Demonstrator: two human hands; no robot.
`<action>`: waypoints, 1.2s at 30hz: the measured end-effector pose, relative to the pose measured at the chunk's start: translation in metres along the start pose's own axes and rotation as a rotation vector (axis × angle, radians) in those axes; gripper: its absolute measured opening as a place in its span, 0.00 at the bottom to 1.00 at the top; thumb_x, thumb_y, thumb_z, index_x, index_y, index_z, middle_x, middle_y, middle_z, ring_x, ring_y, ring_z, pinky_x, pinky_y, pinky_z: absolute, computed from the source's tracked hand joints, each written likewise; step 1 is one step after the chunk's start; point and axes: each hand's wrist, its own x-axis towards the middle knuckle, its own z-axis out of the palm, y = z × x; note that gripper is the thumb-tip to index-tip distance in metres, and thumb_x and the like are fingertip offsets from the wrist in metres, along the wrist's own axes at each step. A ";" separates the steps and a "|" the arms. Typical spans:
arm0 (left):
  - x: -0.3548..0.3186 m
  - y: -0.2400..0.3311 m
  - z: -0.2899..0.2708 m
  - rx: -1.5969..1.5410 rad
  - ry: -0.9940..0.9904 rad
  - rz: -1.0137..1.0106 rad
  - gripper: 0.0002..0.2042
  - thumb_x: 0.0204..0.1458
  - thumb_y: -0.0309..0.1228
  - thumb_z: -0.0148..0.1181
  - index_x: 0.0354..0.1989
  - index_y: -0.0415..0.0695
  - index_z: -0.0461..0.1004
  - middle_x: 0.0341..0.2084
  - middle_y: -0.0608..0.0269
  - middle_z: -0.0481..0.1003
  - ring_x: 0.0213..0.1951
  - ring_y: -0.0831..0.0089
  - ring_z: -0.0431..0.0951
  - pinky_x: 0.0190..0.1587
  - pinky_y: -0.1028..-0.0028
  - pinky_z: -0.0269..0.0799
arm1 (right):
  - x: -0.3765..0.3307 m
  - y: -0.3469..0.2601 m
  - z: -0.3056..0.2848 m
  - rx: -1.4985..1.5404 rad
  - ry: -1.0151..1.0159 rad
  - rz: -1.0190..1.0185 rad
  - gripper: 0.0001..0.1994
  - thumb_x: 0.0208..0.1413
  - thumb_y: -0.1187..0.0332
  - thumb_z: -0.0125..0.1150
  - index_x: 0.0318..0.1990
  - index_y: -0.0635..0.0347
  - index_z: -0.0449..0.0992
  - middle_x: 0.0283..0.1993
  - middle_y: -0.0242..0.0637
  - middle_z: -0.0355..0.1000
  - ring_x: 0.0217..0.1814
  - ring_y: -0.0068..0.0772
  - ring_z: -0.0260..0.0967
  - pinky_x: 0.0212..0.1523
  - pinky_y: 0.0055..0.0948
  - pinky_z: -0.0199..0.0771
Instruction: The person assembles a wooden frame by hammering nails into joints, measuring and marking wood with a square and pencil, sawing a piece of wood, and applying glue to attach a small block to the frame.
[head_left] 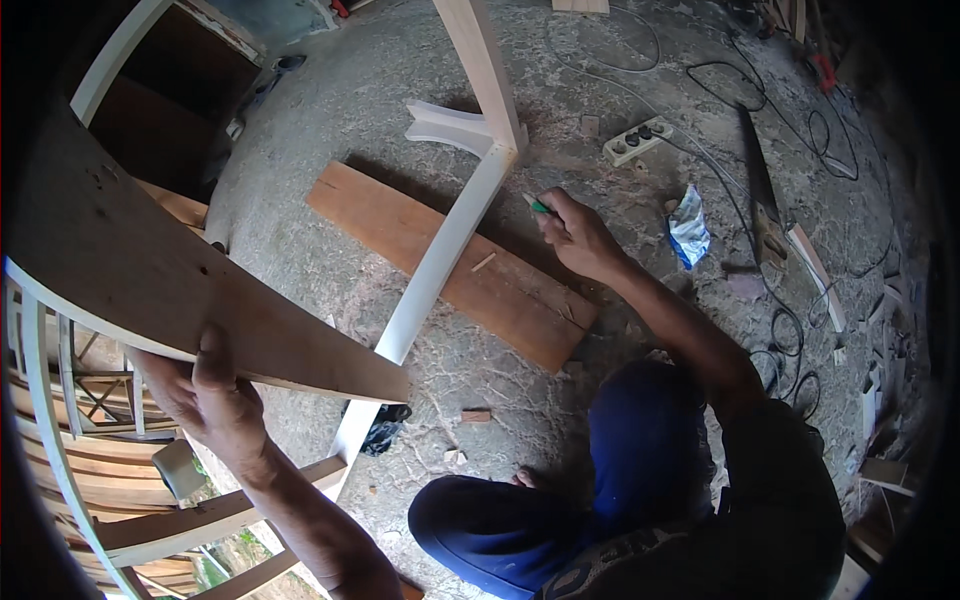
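Note:
My left hand (215,400) grips the lower edge of a wide, curved wooden board (220,290), its thumb on the face and its fingers behind the edge. The board tapers to a narrow end that crosses over a pale wooden rail (440,260). Farther right, my right hand (575,235) is closed round a short, thin green tool (538,205) with a pale tip, too small to tell its kind. That tip points toward the corner where the rail meets an upright wooden leg (480,70). A small forked wooden piece (450,128) juts out left of this corner.
A reddish-brown plank (380,215) lies on the rough floor beneath the rail. At the right are a power strip (637,140), a crumpled plastic packet (688,228), a handsaw (760,185) and loose cables. Curved frame parts (190,525) stand at the lower left.

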 end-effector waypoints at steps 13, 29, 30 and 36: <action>-0.198 -0.140 0.075 -0.294 -0.730 -0.866 0.30 0.63 0.44 0.60 0.69 0.40 0.64 0.58 0.57 0.74 0.60 0.72 0.70 0.64 0.71 0.63 | -0.275 0.106 -0.063 -0.611 -0.093 0.562 0.32 0.54 0.52 0.70 0.61 0.58 0.65 0.55 0.53 0.71 0.58 0.58 0.71 0.51 0.56 0.72; -0.317 -0.206 0.102 -0.057 -0.872 -0.950 0.34 0.67 0.58 0.44 0.51 0.32 0.76 0.37 0.63 0.77 0.42 0.75 0.72 0.48 0.71 0.69 | -0.299 0.151 -0.035 -0.508 0.071 0.533 0.36 0.51 0.53 0.71 0.62 0.61 0.65 0.59 0.57 0.69 0.61 0.58 0.69 0.56 0.50 0.71; -0.317 -0.207 0.102 -0.051 -0.857 -0.951 0.35 0.66 0.60 0.43 0.48 0.32 0.77 0.35 0.61 0.77 0.42 0.75 0.71 0.48 0.71 0.69 | -0.298 0.150 -0.031 -0.522 0.072 0.555 0.36 0.51 0.52 0.71 0.62 0.62 0.65 0.60 0.57 0.67 0.61 0.58 0.68 0.56 0.50 0.71; -0.315 -0.184 0.109 0.171 -0.716 -0.702 0.33 0.61 0.51 0.59 0.63 0.35 0.67 0.41 0.44 0.77 0.47 0.57 0.77 0.53 0.62 0.71 | -0.286 0.154 -0.036 -0.315 0.017 0.554 0.33 0.51 0.53 0.71 0.57 0.69 0.70 0.53 0.58 0.73 0.55 0.59 0.73 0.52 0.49 0.73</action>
